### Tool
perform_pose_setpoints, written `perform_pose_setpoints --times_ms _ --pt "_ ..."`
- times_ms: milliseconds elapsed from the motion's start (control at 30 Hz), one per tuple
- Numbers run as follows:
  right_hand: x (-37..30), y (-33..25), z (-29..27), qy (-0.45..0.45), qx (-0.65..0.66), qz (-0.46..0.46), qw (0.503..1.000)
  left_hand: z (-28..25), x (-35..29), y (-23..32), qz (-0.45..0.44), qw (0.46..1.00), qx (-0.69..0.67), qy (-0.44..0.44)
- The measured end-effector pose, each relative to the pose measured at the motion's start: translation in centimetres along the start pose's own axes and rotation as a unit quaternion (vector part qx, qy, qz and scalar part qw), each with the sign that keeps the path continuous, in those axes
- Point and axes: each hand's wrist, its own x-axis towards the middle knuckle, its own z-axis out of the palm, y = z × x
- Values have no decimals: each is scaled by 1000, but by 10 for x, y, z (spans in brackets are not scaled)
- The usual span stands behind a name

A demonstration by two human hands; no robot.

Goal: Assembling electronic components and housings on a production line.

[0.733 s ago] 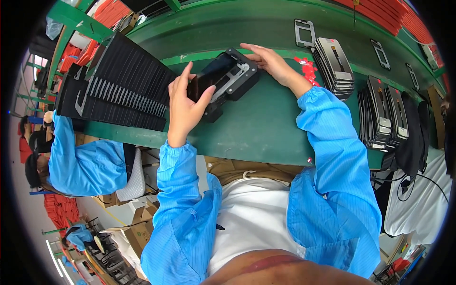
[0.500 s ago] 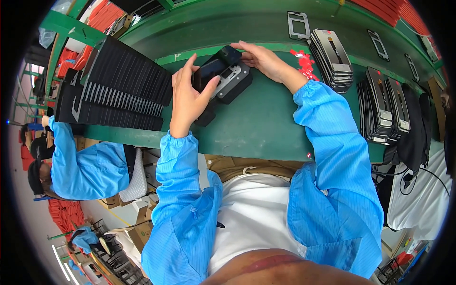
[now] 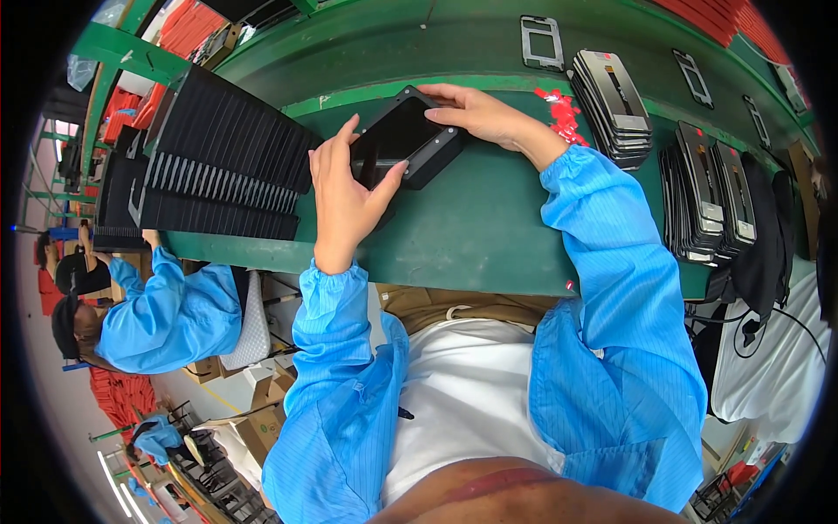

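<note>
A glossy black phone screen [image 3: 394,135] lies in a dark block-shaped fixture [image 3: 439,159] with screws at its corners, on the green workbench. My left hand [image 3: 343,199] straddles the screen's left end, thumb on the near edge and fingers at the far edge. From the right, my right hand [image 3: 491,116] holds the other end, its thumb pressing on the glass and its fingers along the far rim. The underside of the screen is hidden. Right of the right hand is a cluster of small red tabs [image 3: 563,115].
A black slotted rack [image 3: 231,148] stands at left on the bench [image 3: 489,236]. Stacked phone frames [image 3: 611,105] and further stacks [image 3: 694,196] are at right. Single metal frames [image 3: 543,44] lie on the green surface behind. A co-worker in blue [image 3: 179,306] sits at far left.
The screen, tilted over the fixture before, now lies flat, covering the metal frame seen there. My right thumb has come onto the glass. The co-worker's arms have moved.
</note>
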Motion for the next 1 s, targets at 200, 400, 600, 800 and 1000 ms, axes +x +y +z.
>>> perform_pose_setpoints --times_ms 200,400,600,800,1000 --pt "-1 0 10 -7 -6 -19 1000 -1 -4 -1 -24 1000 -17 5" --pt "-1 3 11 -2 -39 -28 999 -10 -7 0 -36 999 -28 24" --pt "-1 1 10 0 -75 -45 996 -41 -27 -23 -55 996 9 -69" --pt "-17 -34 2 92 -289 -133 944 -52 -20 -26 -147 971 -63 -178" --pt "-48 -127 -18 493 -428 -362 666 -39 -31 -41 -139 966 -169 -136"
